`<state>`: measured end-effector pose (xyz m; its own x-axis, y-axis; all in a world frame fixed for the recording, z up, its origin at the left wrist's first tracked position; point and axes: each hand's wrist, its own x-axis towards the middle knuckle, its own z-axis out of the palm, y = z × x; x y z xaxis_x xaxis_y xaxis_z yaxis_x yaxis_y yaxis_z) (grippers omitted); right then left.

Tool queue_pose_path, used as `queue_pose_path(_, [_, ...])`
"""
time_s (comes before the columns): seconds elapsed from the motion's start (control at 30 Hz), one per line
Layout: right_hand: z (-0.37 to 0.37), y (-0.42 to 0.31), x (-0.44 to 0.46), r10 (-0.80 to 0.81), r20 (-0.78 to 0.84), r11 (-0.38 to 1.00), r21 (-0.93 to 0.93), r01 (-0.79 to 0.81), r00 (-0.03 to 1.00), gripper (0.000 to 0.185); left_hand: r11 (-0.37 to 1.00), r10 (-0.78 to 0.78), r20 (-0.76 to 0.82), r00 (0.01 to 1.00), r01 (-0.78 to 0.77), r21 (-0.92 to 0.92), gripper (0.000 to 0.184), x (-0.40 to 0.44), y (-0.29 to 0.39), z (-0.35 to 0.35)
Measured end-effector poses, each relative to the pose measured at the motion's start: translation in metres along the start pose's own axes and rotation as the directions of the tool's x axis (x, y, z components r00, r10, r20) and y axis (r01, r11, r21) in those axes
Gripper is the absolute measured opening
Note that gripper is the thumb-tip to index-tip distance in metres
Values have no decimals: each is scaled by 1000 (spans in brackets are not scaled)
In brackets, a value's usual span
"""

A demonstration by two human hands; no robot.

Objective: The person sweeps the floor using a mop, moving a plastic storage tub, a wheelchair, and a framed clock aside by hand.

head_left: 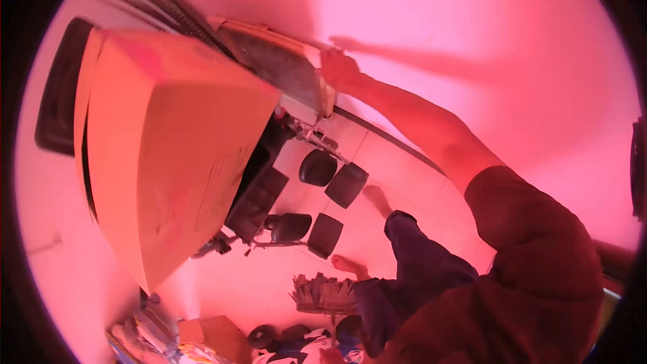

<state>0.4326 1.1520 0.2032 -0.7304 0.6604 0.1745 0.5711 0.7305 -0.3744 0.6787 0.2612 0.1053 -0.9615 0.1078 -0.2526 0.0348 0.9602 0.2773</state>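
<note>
At upper centre, my right hand (342, 71) is closed at the near end of a flat wooden-edged panel (276, 61), beside the pale wall. My right arm is stretched out and casts a shadow on the wall. Low in the view, a brush (325, 294) with ragged grey bristles points upward on a thin handle. Part of my left hand (330, 356) shows at the bottom edge, closed around that handle; the rest is cut off by the frame.
A large cardboard box (195, 141) fills the left side, beside a wheelchair with black footrests (346, 185). My bare feet are on the tiled floor. Bags and a small brown box (219, 338) lie at the bottom. Pink light tints everything.
</note>
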Motion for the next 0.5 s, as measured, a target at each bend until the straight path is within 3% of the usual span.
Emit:
queue_pose_path(0.07, [-3, 3, 17, -9, 13, 1000, -22, 10, 1000, 36, 987, 90, -4, 996, -88, 135, 38, 8, 23, -15])
queue_pose_path(0.1, [1, 4, 29, -48, 19, 997, -59, 49, 999, 33, 827, 384, 97, 918, -389, 406, 31, 12, 43, -22])
queue_pose_path(0.13, [31, 13, 45, 35, -85, 997, -70, -41, 996, 29, 516, 594, 274, 757, -619, 593, 25, 19, 85, -35])
queue_pose_path(0.17, [35, 14, 53, 30, -79, 998, -55, -34, 996, 29, 516, 583, 272, 766, -607, 604, 25, 25, 138, -48])
queue_pose_path(0.2, [38, 13, 54, 36, -72, 979, -200, -50, 997, 27, 793, 421, 241, 875, -484, 371, 22, 29, 190, -62])
queue_pose_path(0.23, [42, 13, 51, 45, -60, 936, -346, -63, 997, 26, 959, 234, 265, 936, -267, 98, 20, 27, 215, -72])
queue_pose_path(0.27, [44, 17, 51, 44, -42, 940, -336, -56, 998, 26, 961, 215, 270, 938, -252, 111, 20, 26, 213, -68])
queue_pose_path(0.3, [46, 22, 52, 38, -67, 980, -190, -50, 997, 26, 743, -157, 372, 915, 357, -566, 19, 34, 207, -55])
queue_pose_path(0.33, [47, 27, 53, 39, -98, 998, -42, -44, 994, 27, -126, -290, 649, 703, 644, -754, 18, 42, 208, -46])
queue_pose_path(0.37, [48, 31, 52, 41, -95, 998, -36, -45, 995, 27, -123, -296, 646, 704, 643, -756, 18, 43, 208, -39])
queue_pose_path(0.4, [51, 34, 50, 17, -137, 1000, -11, -19, 990, 30, 351, -241, 489, 838, 545, -762, 16, 43, 212, -32])
queue_pose_path(0.43, [52, 35, 50, -7, -182, 1000, 12, 9, 983, 33, 739, -97, 360, 928, 310, -599, 15, 44, 216, -27])
queue_pose_path(0.47, [48, 34, 53, -6, -181, 1000, 18, 10, 983, 33, 817, 33, 282, 959, 137, -560, 17, 49, 231, -32])
queue_pose_path(0.5, [44, 36, 59, 61, -14, 997, 43, -60, 998, 37, 864, 162, 197, 967, -43, -502, 20, 55, 246, -35])
